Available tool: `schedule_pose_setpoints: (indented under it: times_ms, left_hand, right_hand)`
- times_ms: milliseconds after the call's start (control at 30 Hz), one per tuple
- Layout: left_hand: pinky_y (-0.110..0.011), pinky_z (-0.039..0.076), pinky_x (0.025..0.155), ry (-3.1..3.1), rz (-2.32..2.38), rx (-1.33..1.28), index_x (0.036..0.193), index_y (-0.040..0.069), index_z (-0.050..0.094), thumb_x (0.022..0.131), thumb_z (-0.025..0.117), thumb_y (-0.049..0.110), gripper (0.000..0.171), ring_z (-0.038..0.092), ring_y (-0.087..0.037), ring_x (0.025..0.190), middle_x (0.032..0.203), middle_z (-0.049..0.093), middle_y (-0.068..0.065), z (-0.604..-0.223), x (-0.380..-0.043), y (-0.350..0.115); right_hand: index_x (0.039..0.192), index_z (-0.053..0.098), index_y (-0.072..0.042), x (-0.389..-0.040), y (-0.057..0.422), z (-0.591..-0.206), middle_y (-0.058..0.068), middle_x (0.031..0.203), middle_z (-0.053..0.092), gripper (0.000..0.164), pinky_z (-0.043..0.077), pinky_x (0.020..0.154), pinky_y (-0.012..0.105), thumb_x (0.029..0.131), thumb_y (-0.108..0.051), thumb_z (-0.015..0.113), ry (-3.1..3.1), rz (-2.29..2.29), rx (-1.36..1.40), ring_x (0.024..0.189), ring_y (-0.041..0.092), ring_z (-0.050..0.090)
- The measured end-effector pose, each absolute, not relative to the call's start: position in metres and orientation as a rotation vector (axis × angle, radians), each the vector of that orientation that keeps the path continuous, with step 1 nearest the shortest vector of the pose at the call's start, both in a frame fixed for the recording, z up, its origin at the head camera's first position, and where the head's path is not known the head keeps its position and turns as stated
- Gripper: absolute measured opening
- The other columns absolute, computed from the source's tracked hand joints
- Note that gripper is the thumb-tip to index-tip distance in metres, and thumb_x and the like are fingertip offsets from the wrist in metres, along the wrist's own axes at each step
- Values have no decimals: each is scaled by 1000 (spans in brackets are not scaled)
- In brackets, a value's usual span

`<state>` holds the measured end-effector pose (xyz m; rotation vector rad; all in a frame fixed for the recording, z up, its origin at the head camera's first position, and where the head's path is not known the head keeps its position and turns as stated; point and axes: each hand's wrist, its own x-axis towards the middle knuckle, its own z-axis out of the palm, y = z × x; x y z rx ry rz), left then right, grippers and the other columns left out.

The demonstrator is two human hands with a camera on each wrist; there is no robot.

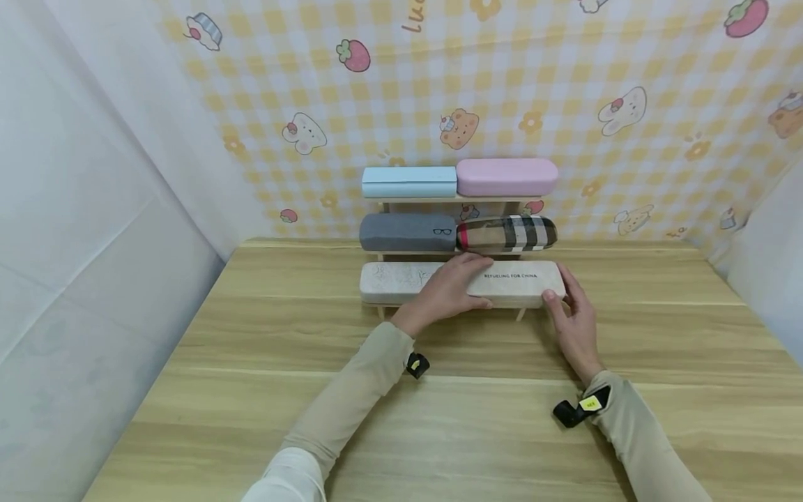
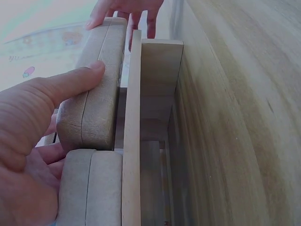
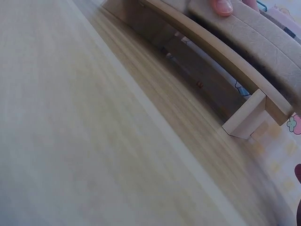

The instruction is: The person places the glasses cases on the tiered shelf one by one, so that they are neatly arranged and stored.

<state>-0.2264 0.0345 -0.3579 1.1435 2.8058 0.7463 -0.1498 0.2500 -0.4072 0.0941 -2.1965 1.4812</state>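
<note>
A long cream glasses case [image 1: 514, 279] lettered "REFUELING FOR CHINA" lies on the bottom tier of a small wooden rack. My left hand [image 1: 448, 286] grips its left part, thumb across the front and fingers behind; the left wrist view shows this thumb [image 2: 80, 82] on the seam. Around the right end of the case is my right hand [image 1: 576, 324], thumb at the front corner and a finger along the end. Its fingers look straight and spread in the left wrist view. A pale patterned case [image 1: 395, 279] sits left of the gripped one, end to end with it.
The middle tier holds a grey-blue case [image 1: 404, 233] with a glasses mark and a checked case [image 1: 502, 233]. On top are a light blue case [image 1: 409, 183] and a pink case [image 1: 508, 178]. The rack stands on a wooden table [image 1: 439, 432], before a yellow checked cloth [image 1: 389, 97].
</note>
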Motion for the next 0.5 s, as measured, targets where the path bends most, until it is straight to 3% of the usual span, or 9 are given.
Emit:
schedule_pose_setpoints:
  times_ms: [500]
  left_hand:
    - [-29,25,106,2828,624,1161,137,9,47,80,73,37,68,39,-22,127,138,46,-8,-357,-225,36]
  right_hand:
    - [144,35,-11,-150,251,-406,13,143,38,50,35,89,18,97,-18,50,-2319,1466,45,103,-4,45]
